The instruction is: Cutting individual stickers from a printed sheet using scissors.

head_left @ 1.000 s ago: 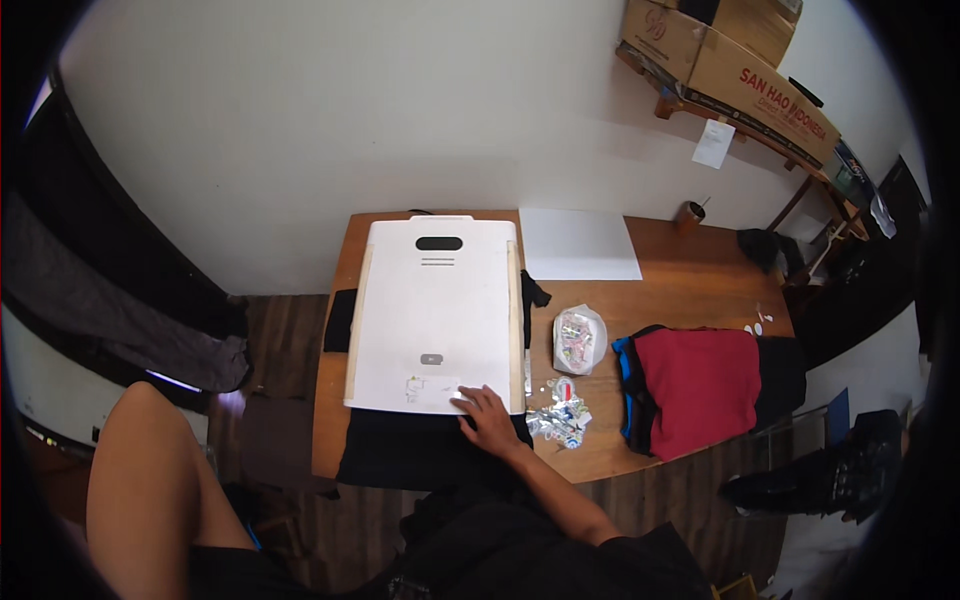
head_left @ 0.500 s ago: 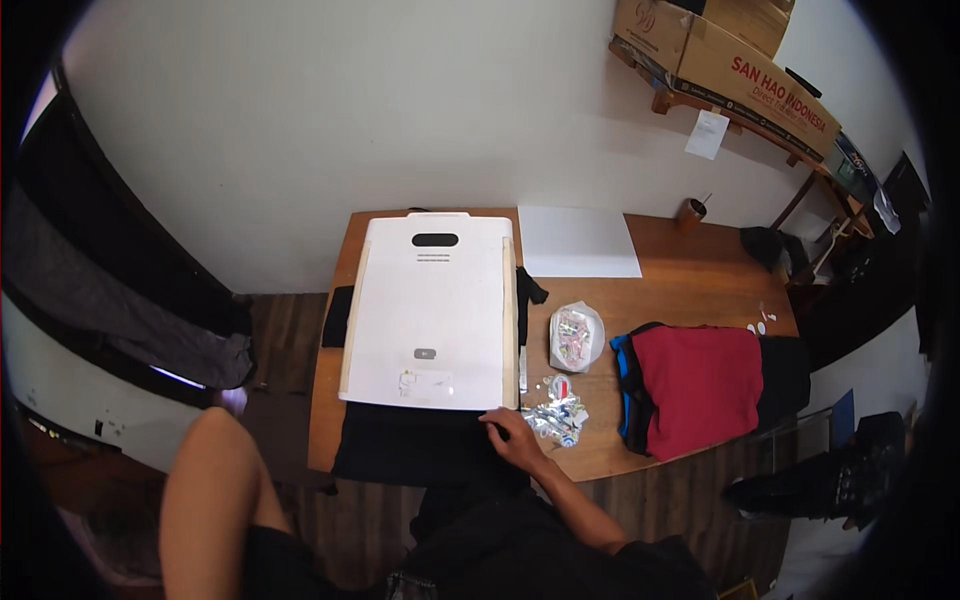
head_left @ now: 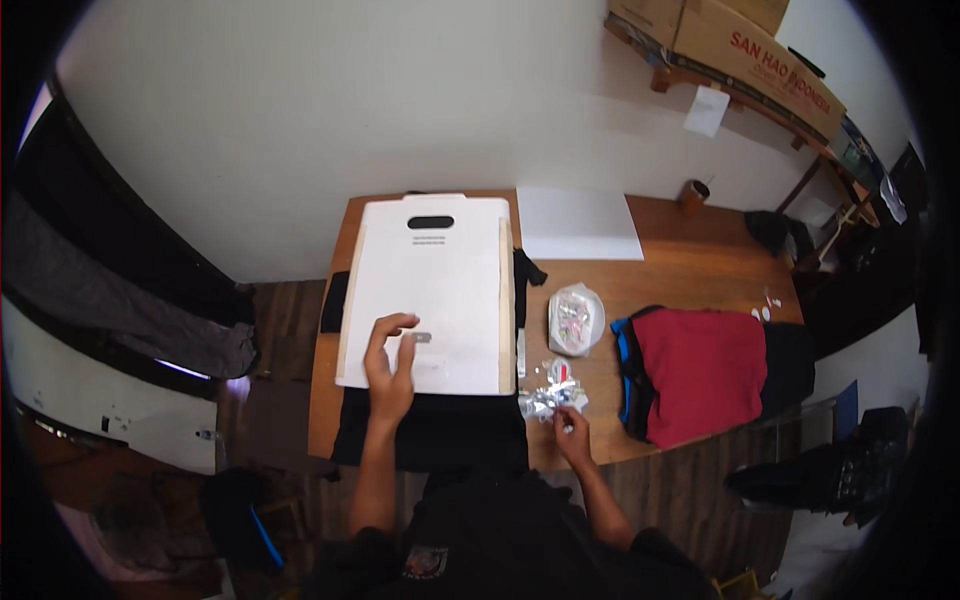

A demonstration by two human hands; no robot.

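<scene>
1. Pressing down on the large white rectangular board (head_left: 430, 290) is the left hand (head_left: 388, 365), fingers spread and flat on its near edge, gripping nothing.
2. Lying under that board is a black garment (head_left: 440, 435), spilling over the near edge of the brown wooden table (head_left: 700, 270).
3. Reaching to the right of the board, the right hand (head_left: 572, 440) is touching a small heap of crinkled silver clips (head_left: 552, 395); whether its fingers are pinching one, I cannot tell.
4. Sitting just beyond that heap is a clear plastic bag of small bits (head_left: 575, 320).
5. Resting further right is a folded red garment (head_left: 700, 370) with blue edging.
6. Lying at the far side is a white sheet (head_left: 578, 222).
</scene>
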